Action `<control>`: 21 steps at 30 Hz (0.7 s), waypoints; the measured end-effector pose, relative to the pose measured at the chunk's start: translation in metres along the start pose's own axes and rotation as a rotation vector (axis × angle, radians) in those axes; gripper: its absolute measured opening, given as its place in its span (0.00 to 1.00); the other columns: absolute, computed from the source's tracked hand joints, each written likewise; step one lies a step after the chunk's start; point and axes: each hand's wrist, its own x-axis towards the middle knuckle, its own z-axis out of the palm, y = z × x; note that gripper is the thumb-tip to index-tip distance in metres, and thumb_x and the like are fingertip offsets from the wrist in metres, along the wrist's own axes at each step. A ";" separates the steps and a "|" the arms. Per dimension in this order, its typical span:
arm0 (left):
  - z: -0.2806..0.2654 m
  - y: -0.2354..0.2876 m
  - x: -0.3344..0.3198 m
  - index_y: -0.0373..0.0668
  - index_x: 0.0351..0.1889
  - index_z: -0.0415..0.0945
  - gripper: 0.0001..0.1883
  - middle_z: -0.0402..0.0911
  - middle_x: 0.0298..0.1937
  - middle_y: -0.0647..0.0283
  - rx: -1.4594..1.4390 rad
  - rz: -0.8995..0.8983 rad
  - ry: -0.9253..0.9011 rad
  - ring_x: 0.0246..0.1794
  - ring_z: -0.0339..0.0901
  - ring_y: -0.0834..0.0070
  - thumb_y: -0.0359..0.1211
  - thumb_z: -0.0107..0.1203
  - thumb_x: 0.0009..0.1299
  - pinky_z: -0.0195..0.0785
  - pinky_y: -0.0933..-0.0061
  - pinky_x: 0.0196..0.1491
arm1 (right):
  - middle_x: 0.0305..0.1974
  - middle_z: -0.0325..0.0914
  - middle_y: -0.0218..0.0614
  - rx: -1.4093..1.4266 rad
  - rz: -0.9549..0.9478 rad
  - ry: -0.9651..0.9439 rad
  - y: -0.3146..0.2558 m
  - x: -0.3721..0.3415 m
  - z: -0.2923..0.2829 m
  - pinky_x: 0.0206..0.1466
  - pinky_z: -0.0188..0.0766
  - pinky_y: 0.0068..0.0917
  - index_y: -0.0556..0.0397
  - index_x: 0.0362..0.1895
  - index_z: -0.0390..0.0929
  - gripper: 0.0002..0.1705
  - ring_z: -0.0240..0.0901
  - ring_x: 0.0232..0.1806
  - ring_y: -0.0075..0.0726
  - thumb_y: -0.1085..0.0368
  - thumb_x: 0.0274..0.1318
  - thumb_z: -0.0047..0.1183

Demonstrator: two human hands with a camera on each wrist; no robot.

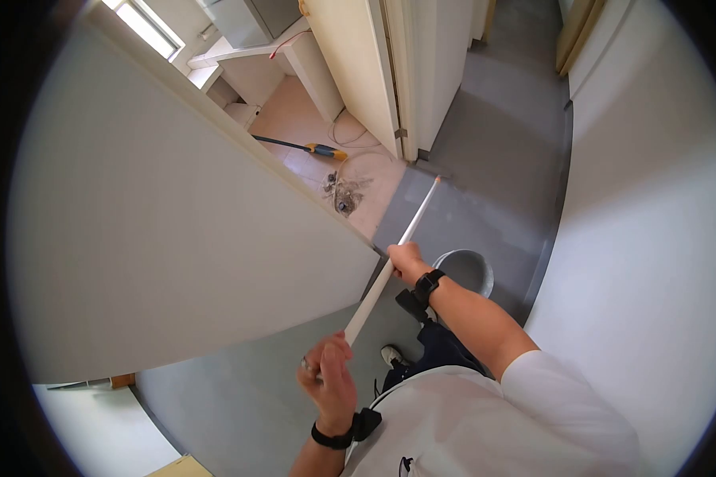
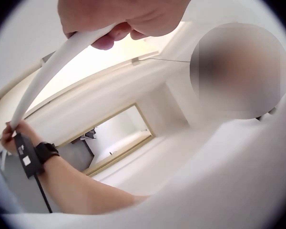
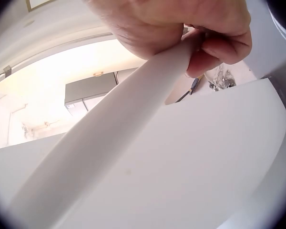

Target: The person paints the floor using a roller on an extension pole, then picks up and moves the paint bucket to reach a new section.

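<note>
A long white pole (image 1: 367, 305) slants forward and down from my body, with an orange tip (image 1: 438, 180) at its far end, over the grey floor. My left hand (image 1: 328, 378) grips its near end; the left wrist view has that hand (image 2: 126, 16) at the top, fingers curled round the pole (image 2: 48, 69). Farther along, my right hand (image 1: 408, 261) holds the pole near its middle. Close up in the right wrist view, the right hand's (image 3: 190, 28) fingers wrap the pole (image 3: 105, 129). A grey bucket (image 1: 488, 280) stands on the floor just right of the right hand.
A white wall (image 1: 191, 215) rises close on the left, another wall (image 1: 652, 207) on the right. Through the doorway beside an open door (image 1: 350, 67), a blue-and-yellow tool (image 1: 324, 151) and a debris pile (image 1: 344, 203) lie on pinkish floor. Grey floor (image 1: 505, 103) runs ahead.
</note>
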 end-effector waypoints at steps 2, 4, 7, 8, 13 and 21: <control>0.008 -0.001 0.010 0.37 0.31 0.73 0.08 0.76 0.32 0.61 0.024 -0.037 0.003 0.34 0.70 0.74 0.28 0.48 0.73 0.64 0.56 0.61 | 0.19 0.69 0.40 -0.030 0.023 0.018 -0.015 0.010 -0.005 0.11 0.54 0.31 0.66 0.28 0.72 0.08 0.65 0.15 0.33 0.70 0.51 0.51; 0.009 0.004 0.004 0.37 0.31 0.73 0.09 0.76 0.31 0.62 0.023 -0.011 0.011 0.34 0.70 0.75 0.29 0.48 0.73 0.63 0.55 0.63 | 0.19 0.69 0.40 -0.053 0.017 0.002 -0.009 0.014 0.002 0.11 0.54 0.31 0.66 0.29 0.72 0.09 0.65 0.15 0.33 0.69 0.51 0.51; -0.002 0.014 0.005 0.36 0.32 0.74 0.09 0.77 0.32 0.62 0.031 0.083 -0.060 0.34 0.71 0.77 0.31 0.49 0.73 0.66 0.59 0.59 | 0.20 0.69 0.39 -0.088 0.020 -0.026 -0.015 -0.002 0.008 0.11 0.54 0.31 0.66 0.29 0.72 0.09 0.65 0.14 0.33 0.69 0.51 0.51; -0.001 0.015 0.009 0.36 0.32 0.74 0.09 0.77 0.32 0.62 0.030 0.083 -0.060 0.34 0.71 0.77 0.31 0.49 0.73 0.66 0.59 0.59 | 0.19 0.69 0.39 -0.101 0.027 -0.036 -0.021 -0.010 0.009 0.11 0.55 0.30 0.66 0.29 0.72 0.09 0.65 0.14 0.33 0.69 0.50 0.51; 0.009 0.014 0.043 0.36 0.32 0.75 0.09 0.78 0.33 0.62 0.227 -0.150 -0.009 0.32 0.71 0.76 0.31 0.51 0.71 0.69 0.62 0.53 | 0.20 0.69 0.39 -0.043 0.021 -0.008 -0.041 0.016 0.011 0.11 0.55 0.31 0.66 0.29 0.72 0.08 0.67 0.15 0.34 0.70 0.50 0.51; 0.004 0.016 0.034 0.37 0.31 0.73 0.10 0.75 0.30 0.64 0.086 0.083 -0.075 0.33 0.69 0.77 0.33 0.51 0.72 0.66 0.55 0.60 | 0.20 0.74 0.45 -0.095 -0.010 -0.016 -0.040 0.008 0.016 0.14 0.60 0.35 0.68 0.27 0.76 0.11 0.71 0.15 0.38 0.68 0.48 0.48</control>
